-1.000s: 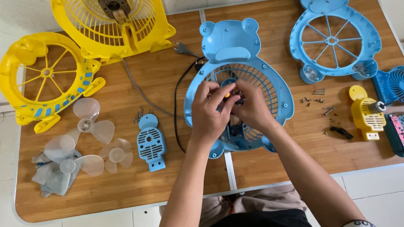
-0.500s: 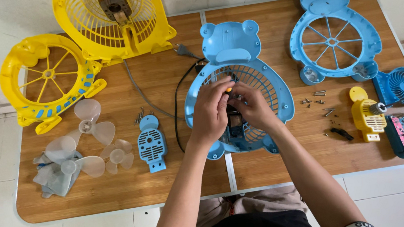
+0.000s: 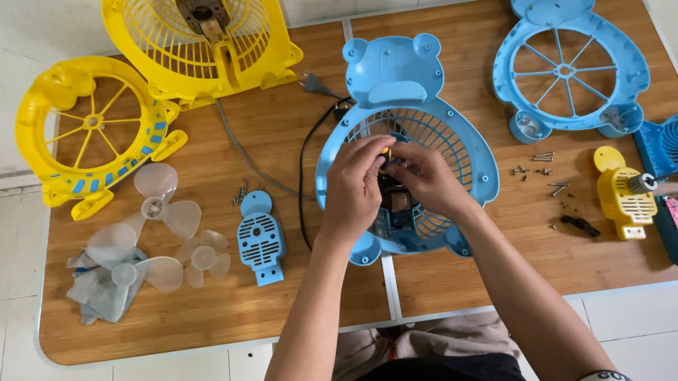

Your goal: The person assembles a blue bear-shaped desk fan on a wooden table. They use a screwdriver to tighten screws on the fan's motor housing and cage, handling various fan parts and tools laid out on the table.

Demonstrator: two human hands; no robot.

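Your left hand [image 3: 353,187] & right hand [image 3: 430,181] sit on the blue fan housing [image 3: 401,138], mid tabletop [image 3: 317,302]; fingers pinched round a small yellow-tipped part [image 3: 385,154] at its centre.

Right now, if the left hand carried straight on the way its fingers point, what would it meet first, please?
Probably the right hand: the left hand points up and rightward over the blue fan grille, and their fingertips nearly meet at a small yellow-tipped part. Depth is unclear from above.

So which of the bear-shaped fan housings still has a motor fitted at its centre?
The yellow grille housing at the table's far edge; the spoked yellow and blue frames show bare hubs.
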